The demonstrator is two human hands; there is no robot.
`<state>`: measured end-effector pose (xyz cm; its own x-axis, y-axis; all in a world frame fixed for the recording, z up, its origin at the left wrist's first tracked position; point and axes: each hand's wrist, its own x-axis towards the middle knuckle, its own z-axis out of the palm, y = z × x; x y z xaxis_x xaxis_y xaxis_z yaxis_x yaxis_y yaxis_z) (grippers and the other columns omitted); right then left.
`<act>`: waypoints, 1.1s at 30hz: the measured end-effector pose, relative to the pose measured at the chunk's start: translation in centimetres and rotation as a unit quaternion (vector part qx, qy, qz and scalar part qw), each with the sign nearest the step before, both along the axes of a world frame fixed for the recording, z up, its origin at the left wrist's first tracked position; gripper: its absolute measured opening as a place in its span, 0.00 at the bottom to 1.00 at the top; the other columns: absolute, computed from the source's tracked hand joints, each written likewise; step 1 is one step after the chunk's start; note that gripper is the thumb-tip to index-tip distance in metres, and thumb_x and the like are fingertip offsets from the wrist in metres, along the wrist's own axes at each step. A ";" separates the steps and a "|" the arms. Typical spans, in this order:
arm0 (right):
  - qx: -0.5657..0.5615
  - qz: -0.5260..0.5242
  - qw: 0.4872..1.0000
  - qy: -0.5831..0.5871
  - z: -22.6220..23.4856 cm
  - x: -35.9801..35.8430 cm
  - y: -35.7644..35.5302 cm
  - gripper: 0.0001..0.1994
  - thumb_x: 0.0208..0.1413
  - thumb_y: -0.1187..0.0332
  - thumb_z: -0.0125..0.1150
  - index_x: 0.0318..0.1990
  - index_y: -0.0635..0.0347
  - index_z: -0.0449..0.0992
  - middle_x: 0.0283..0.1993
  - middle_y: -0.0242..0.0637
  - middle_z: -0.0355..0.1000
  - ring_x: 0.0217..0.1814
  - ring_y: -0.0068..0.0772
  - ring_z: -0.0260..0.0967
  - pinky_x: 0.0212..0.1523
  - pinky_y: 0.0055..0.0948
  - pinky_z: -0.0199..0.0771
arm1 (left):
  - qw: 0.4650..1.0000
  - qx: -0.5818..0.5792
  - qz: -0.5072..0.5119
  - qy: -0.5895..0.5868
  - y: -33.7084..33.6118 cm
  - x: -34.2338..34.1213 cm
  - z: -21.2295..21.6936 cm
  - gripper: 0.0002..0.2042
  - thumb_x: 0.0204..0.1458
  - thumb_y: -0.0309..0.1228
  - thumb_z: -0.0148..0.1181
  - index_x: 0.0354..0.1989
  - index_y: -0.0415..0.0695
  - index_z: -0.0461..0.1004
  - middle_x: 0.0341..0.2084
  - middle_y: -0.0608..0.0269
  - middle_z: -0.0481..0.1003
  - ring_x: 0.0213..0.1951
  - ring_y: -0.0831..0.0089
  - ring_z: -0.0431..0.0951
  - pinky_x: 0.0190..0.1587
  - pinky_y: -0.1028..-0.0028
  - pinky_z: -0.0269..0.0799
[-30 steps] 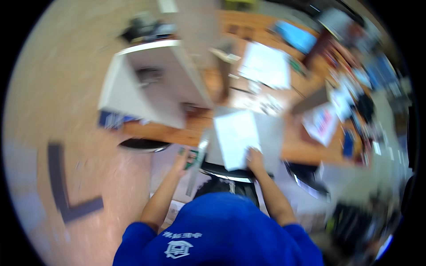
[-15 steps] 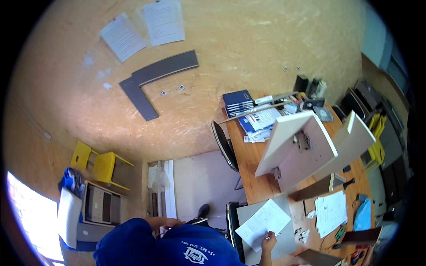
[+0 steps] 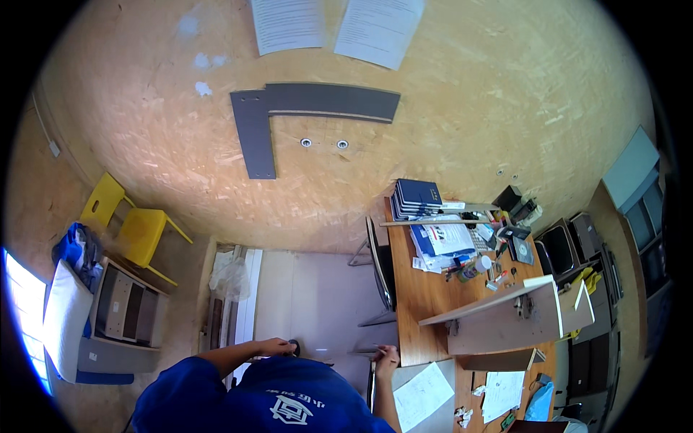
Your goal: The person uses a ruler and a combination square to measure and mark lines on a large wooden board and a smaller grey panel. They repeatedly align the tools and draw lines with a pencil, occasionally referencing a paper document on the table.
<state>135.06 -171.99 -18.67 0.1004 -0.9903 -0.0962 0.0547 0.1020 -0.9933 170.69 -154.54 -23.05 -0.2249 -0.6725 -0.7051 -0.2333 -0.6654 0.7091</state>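
My left hand [image 3: 276, 347] is out in front of my blue shirt, with a dark shoe [image 3: 294, 348] showing just past the fingertips. Its fingers look loosely curled, and no object shows in them. My right hand [image 3: 388, 356] is raised beside the desk's near left corner, its fingers closed on a slim pen [image 3: 377, 350]. Below and to the right of that hand, a white sheet of paper [image 3: 424, 397] with handwriting lies on a grey board [image 3: 446, 372].
A wooden desk [image 3: 422, 303] bears pale panels [image 3: 505, 310] with hinges, stacked dark blue books [image 3: 417, 193] and more papers [image 3: 503, 393]. A black chair [image 3: 382, 267] stands at its left side. Yellow chairs [image 3: 141, 234] and a small cabinet [image 3: 126, 303] stand at left.
My right hand has lifted off the paper and moved left with the pen. The view has turned, shifting desk and wall. My left hand stays near my body.
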 end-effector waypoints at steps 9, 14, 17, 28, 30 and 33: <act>0.025 0.048 0.997 -0.060 5.2 16.9 -2.5 0.10 0.64 0.68 0.54 0.34 0.66 0.72 0.19 0.33 0.66 0.16 0.21 0.64 0.20 0.25 0.69 | 0.972 -0.230 0.052 -0.006 -3.8 7.7 9.4 0.27 0.66 0.55 0.34 0.55 0.47 0.72 0.34 0.64 0.71 0.29 0.78 0.71 0.33 0.77 0.70; -0.018 0.050 0.999 -0.003 5.6 17.2 -7.0 0.03 0.60 0.74 0.57 0.37 0.65 0.74 0.24 0.31 0.70 0.22 0.19 0.67 0.24 0.21 0.69 | 0.998 0.021 -0.038 -0.055 -2.0 9.2 4.4 0.28 0.58 0.54 0.52 0.58 0.44 0.68 0.45 0.51 0.74 0.50 0.63 0.72 0.55 0.65 0.67; -0.042 0.063 0.997 -0.008 5.8 17.7 -9.9 0.03 0.59 0.74 0.58 0.38 0.64 0.74 0.24 0.30 0.70 0.23 0.17 0.67 0.25 0.19 0.67 | 0.995 -0.060 0.051 -0.055 0.7 8.9 -0.6 0.28 0.54 0.49 0.60 0.56 0.42 0.69 0.46 0.50 0.75 0.49 0.63 0.75 0.53 0.66 0.69; -0.051 0.112 0.991 -0.051 7.3 24.8 -20.8 0.07 0.62 0.70 0.58 0.33 0.63 0.72 0.24 0.31 0.70 0.22 0.18 0.66 0.23 0.20 0.66 | 0.881 0.014 0.334 0.334 -12.2 11.8 9.3 0.23 0.61 0.50 0.51 0.58 0.49 0.66 0.15 0.72 0.57 0.17 0.81 0.56 0.20 0.77 0.50; -0.044 0.134 0.989 -0.052 6.8 25.4 -22.7 0.09 0.62 0.70 0.57 0.29 0.61 0.70 0.23 0.31 0.69 0.21 0.18 0.66 0.22 0.20 0.66 | 0.899 0.019 0.344 0.270 -14.1 13.3 8.2 0.21 0.61 0.48 0.51 0.55 0.48 0.68 0.17 0.70 0.63 0.18 0.80 0.61 0.21 0.77 0.56; -0.015 0.174 0.984 -0.027 5.7 25.7 -24.9 0.13 0.63 0.69 0.56 0.26 0.59 0.65 0.20 0.31 0.67 0.19 0.19 0.65 0.21 0.20 0.65 | 0.952 -0.045 0.303 -0.027 -13.2 15.2 3.1 0.16 0.60 0.41 0.51 0.47 0.43 0.74 0.28 0.67 0.74 0.33 0.75 0.75 0.38 0.72 0.72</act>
